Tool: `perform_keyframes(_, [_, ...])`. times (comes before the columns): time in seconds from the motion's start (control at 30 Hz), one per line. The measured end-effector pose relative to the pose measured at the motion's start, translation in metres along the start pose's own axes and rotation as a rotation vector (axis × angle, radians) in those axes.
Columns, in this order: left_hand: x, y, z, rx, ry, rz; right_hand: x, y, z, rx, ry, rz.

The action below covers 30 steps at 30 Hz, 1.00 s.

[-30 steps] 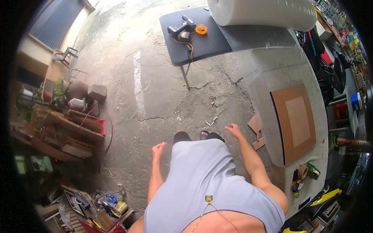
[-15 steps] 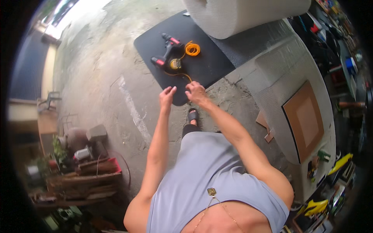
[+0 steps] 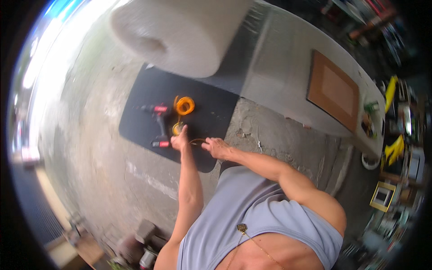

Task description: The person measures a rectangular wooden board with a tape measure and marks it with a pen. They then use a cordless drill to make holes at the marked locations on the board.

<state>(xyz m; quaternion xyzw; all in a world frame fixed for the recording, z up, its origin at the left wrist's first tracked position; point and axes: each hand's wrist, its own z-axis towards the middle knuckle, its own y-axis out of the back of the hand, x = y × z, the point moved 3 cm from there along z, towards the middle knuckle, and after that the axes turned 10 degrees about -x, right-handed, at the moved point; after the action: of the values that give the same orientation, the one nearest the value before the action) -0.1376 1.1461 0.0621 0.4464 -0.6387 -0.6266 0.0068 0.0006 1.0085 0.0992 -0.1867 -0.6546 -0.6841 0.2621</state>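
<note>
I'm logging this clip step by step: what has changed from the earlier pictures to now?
Both hands went forward, from over the floor to the dark table. The left hand is now at the yellow round tool; the right hand has taken hold of the thin cord. The view has turned. The drill and orange coil still lie on the table.

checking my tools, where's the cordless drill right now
In the head view, the cordless drill lies left of centre on the dark table, to the left of the orange coil and the left hand.
</note>
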Motion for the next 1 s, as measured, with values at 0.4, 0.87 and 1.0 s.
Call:
perform_keyframes(0.4, [-0.052,0.022,-0.054,0.103,-0.664,0.094,-0.096,0.155,-0.22,-0.605,-0.888,1.529])
perform_keyframes(0.87, [-0.15,-0.024,-0.493,0.835,-1.492,-0.091,-0.206,0.27,-0.365,-1.039,-0.795,1.399])
perform_keyframes(1.0, [-0.167,-0.05,-0.569,0.902,-1.633,-0.147,-0.281,0.29,-0.433,-1.264,-0.958,1.166])
